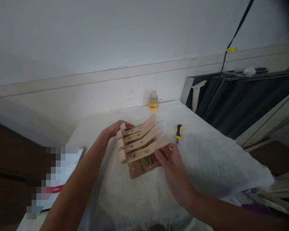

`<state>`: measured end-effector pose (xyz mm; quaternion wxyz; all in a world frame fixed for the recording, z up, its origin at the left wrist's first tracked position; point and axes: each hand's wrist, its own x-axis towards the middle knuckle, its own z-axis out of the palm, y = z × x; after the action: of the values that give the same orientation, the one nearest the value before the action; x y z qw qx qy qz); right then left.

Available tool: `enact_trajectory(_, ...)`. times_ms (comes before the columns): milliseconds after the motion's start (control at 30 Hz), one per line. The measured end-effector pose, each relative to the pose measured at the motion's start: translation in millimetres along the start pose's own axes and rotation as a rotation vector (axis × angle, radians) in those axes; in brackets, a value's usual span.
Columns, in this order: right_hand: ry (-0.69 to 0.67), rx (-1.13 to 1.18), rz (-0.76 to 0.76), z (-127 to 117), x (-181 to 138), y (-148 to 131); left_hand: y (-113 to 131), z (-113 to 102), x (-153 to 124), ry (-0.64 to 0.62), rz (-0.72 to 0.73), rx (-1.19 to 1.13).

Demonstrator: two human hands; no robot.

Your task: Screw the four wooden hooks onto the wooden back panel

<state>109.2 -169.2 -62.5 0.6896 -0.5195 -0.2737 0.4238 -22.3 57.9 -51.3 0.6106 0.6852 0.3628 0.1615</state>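
Note:
A rack of several curved wooden slats, with screws or bolts set in them, is between my hands. My right hand pinches the right end of the nearest slat between thumb and fingers. At the far left end, my left hand reaches behind the slats; its fingers are mostly hidden by the wood. Under the rack lies a brown printed piece, perhaps packaging. To the right of the wood, a screwdriver with a yellow and black handle rests on the white cloth.
Against the wall stands a clear, cone-shaped container with a yellow base. A partly blurred booklet lies at the left edge. Dark panels lean beyond the table's right side, with a black cord hanging above them.

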Motion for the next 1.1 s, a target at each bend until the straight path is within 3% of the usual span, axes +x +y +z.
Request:
enact_trajectory(133,-0.124,-0.146,-0.022,-20,-14,5,-7,10,7,0.137,0.067,-0.144)
enact_trajectory(233,-0.124,-0.448,-0.313,-55,2,-1,-11,20,1,0.375,0.14,-0.369)
enact_trajectory(333,-0.23,-0.967,-0.604,-91,43,-22,-13,28,-13,0.529,0.154,-0.426)
enact_trajectory(367,-0.228,-1.134,-0.618,-99,59,-30,-14,30,-18,0.565,0.147,-0.426)
enact_trajectory(433,-0.094,-1.371,-0.462,-109,92,-43,-16,33,-26,0.642,0.145,-0.425)
enact_trajectory(533,-0.056,-1.558,-0.27,-108,129,-46,-19,38,-32,0.739,0.181,-0.388)
enact_trajectory(600,-0.068,-1.516,-0.197,-104,142,-40,-19,40,-34,0.78,0.208,-0.347)
enact_trajectory(700,-0.058,-1.339,-0.23,-99,148,-34,-18,41,-35,0.799,0.227,-0.305)
enact_trajectory(800,-0.002,-1.109,-0.276,-95,145,-46,-15,42,-36,0.807,0.239,-0.293)
enact_trajectory(833,0.041,-0.813,-0.306,-91,143,-54,-14,42,-37,0.808,0.24,-0.293)
enact_trajectory(933,0.113,-0.437,-0.469,-66,129,-81,-11,44,-36,0.809,0.216,-0.301)
enact_trajectory(1000,0.002,-0.216,-0.679,-41,113,-94,-10,45,-35,0.815,0.191,-0.311)
enact_trajectory(1100,-0.245,-0.184,-0.864,-3,82,-94,-11,45,-35,0.808,0.177,-0.328)
